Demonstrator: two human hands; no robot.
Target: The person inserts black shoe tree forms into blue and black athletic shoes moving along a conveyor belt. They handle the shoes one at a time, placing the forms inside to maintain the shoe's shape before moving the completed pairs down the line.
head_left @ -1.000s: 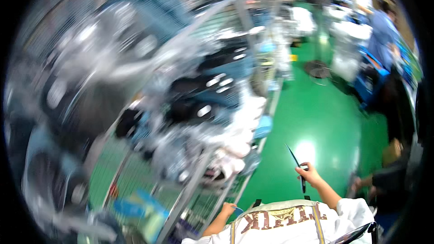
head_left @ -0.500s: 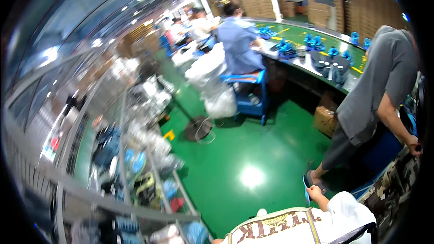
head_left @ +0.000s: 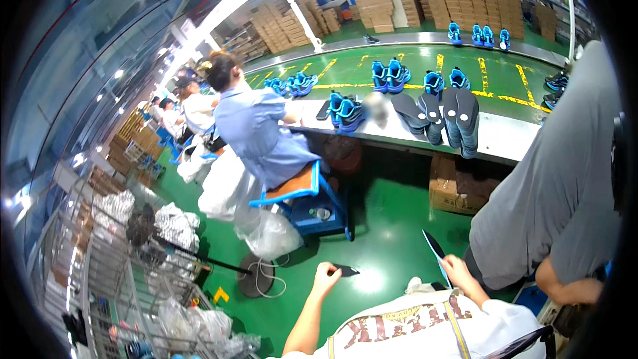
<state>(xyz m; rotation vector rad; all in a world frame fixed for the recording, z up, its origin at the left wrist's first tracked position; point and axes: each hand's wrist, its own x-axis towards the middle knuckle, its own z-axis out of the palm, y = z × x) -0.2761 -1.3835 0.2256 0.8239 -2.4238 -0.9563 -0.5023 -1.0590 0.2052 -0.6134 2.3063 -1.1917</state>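
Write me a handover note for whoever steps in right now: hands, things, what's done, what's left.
Left hand: raised over the green floor, pinching a small dark piece.
Right hand: raised, grip on a thin dark insole with a blue edge, pointing up and left.
Between the arms: a white cloth with brown print across the lap.
Ahead: bench with dark insoles hanging over its edge and blue shoes.
Done: both pieces in hand. Left: nothing shows where they go; check before moving.
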